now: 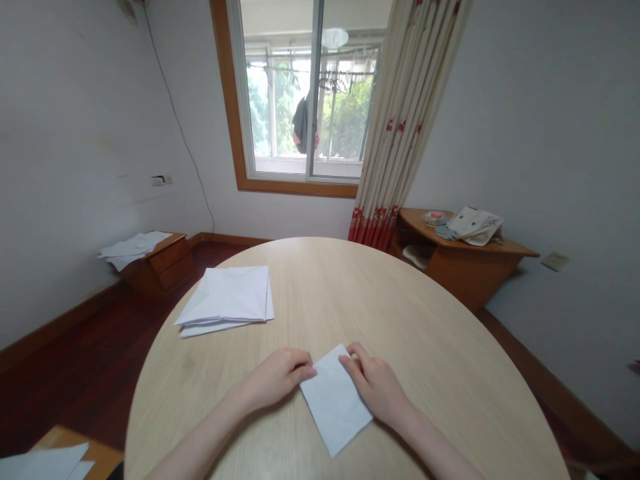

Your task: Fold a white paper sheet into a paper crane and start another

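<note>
A folded sheet of white paper (335,403) lies turned at an angle on the round wooden table (390,293), close to me. My left hand (285,377) pinches its upper left corner between thumb and fingers. At the upper right edge, my right hand (375,383) grips the paper, thumb on top and fingers curled behind. Farther off on the left of the table rests a stack of folded white paper (227,297), touched by neither hand. The undersides of both hands' fingers are partly hidden.
Beyond the table stand a low drawer cabinet (173,261) with papers on the left and a corner desk (463,267) with a cloth bag (473,225) on the right. More white sheets (45,463) lie at lower left. A curtain (400,133) hangs beside the window.
</note>
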The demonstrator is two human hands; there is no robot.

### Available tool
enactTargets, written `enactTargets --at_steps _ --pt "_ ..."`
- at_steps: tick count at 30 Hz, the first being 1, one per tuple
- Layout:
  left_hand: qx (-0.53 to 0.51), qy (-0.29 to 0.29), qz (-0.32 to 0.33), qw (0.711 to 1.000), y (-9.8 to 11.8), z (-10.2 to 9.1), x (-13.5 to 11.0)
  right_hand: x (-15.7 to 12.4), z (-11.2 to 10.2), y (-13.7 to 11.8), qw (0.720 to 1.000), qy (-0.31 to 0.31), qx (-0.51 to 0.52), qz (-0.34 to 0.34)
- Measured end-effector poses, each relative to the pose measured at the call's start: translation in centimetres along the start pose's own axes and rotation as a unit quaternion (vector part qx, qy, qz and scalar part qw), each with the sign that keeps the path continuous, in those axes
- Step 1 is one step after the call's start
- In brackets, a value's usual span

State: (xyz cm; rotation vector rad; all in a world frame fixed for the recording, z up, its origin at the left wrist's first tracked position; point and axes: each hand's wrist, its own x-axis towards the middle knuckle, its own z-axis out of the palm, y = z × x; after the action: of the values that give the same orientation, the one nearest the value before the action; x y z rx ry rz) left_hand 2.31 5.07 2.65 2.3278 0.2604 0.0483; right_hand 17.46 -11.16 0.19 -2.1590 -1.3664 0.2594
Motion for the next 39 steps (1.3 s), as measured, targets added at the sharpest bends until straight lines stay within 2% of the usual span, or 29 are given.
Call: enactTargets --at_steps 5,9,13,16,20,27,32,39 --pt "0.081 0.003 -0.018 0.997 -0.6 0.4 -0.1 0.0 0.2 0.1 1.000 -0.003 -0.014 -0.002" --pt "0.113 0.041 0.005 0.993 -0.3 0.6 -0.4 0.1 0.6 0.2 0.999 -0.011 -0.045 0.003" --pt "0.086 0.068 0.062 0.992 0.1 0.9 -0.5 0.1 0.8 0.1 0.993 -0.017 -0.118 -0.006" --pt "0.046 0.039 0.103 0.993 0.3 1.2 -0.5 0.1 0.8 0.2 0.990 -0.015 -0.139 -0.015" --pt "0.016 0.019 0.123 0.992 0.2 1.6 -0.6 0.2 0.8 0.1 0.988 -0.009 -0.152 -0.030" --pt "0.044 0.011 0.110 0.993 -0.1 1.6 -0.7 0.3 1.3 -0.2 0.988 0.008 -0.144 -0.056" --pt "0.040 -0.007 0.088 0.995 -0.4 1.7 -0.5 0.4 1.8 -0.1 0.992 0.030 -0.090 -0.084" --pt "0.024 -0.016 0.106 0.994 -0.8 1.6 -0.4 -0.1 1.1 -0.3 0.993 -0.041 -0.037 -0.101"
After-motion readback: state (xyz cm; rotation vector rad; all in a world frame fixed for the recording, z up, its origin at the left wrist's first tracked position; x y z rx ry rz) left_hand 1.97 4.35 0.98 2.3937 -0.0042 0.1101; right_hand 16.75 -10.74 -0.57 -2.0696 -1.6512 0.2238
